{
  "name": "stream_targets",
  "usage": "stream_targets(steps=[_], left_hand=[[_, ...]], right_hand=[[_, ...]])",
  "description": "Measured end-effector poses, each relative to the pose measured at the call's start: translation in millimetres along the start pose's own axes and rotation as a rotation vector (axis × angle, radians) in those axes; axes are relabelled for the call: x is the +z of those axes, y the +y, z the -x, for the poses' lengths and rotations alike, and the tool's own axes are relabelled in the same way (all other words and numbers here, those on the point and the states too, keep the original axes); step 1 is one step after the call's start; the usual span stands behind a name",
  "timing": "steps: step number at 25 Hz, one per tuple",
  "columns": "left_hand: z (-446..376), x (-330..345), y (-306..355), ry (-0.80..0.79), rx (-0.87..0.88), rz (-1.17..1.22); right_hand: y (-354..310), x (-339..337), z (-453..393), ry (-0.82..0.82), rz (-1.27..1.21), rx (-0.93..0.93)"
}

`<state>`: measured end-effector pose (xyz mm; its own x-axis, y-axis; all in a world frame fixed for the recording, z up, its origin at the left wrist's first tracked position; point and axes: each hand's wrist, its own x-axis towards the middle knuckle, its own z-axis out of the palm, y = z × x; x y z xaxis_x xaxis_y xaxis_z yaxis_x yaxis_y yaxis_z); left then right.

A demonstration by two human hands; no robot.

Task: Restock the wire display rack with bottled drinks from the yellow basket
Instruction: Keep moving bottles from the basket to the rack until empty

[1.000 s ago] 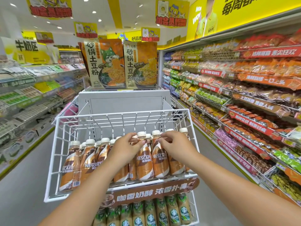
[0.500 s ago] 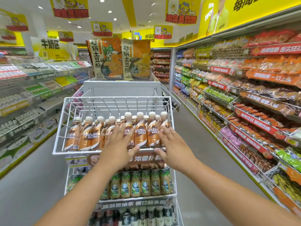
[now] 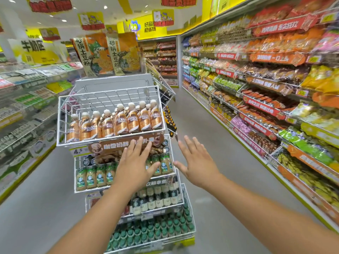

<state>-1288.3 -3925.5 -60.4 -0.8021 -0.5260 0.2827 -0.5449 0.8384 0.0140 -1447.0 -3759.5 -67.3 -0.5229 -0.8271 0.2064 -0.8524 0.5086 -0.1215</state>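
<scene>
Both hands are off the bottles now: the left hand (image 3: 136, 163) hovers flat, fingers straight and spread, in front of the brown sign strip (image 3: 124, 145) under the top basket, and the right hand (image 3: 195, 162) hangs just to the right of the wire display rack (image 3: 180, 187), fingers likewise straight and apart, gripping nothing. A second ago both hands were up among the necks of the Nescafé bottles (image 3: 117, 121), pinching and nudging them; half a second ago they were already drawing back and opening. By my reading, that tier has been squared up and the person is stepping away, probably to fetch more stock. The yellow basket named in the task is not in view, so I cannot tell where it sits or how much is left in it. The top basket (image 3: 61, 114) carries a row of brown coffee bottles with white caps, standing upright along its front; its rear looks open. The tier below holds green-labelled bottles (image 3: 95, 177), upright in a tidy row. A third tier holds pale and dark bottles, and the lowest is packed with green-capped bottles (image 3: 152, 230).
</scene>
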Motion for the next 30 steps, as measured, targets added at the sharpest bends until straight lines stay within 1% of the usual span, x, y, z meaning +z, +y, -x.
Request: stream_targets(steps=[5, 8, 11, 13, 18, 22, 25, 28, 30], left_hand=[[63, -12, 41, 0.013, 0.139, 0.056], [101, -9, 70, 0.014, 0.237, 0.136], [144, -7, 119, -0.018, 0.339, 0.197], [171, -11, 156, -0.035, 0.423, 0.229], [232, -23, 267, -0.043, 0.608, 0.220], [293, -32, 384, -0.024, 0.754, 0.258], [362, -30, 483, -0.035, 0.818, 0.305], [433, -24, 576, -0.082, 0.906, 0.339], [476, -24, 633, -0.120, 0.967, 0.357]], right_hand=[[5, -14, 106, 0.040, 0.030, 0.128], [11, -17, 185, 0.040, 0.086, 0.220], [29, -25, 274, -0.012, 0.148, 0.343], [42, -37, 329, -0.006, 0.162, 0.423], [79, -70, 463, 0.030, 0.178, 0.583], [122, -95, 584, 0.085, 0.189, 0.705], [166, -111, 688, 0.083, 0.197, 0.766], [206, -120, 790, 0.089, 0.217, 0.873], [230, -119, 857, 0.049, 0.185, 0.954]])
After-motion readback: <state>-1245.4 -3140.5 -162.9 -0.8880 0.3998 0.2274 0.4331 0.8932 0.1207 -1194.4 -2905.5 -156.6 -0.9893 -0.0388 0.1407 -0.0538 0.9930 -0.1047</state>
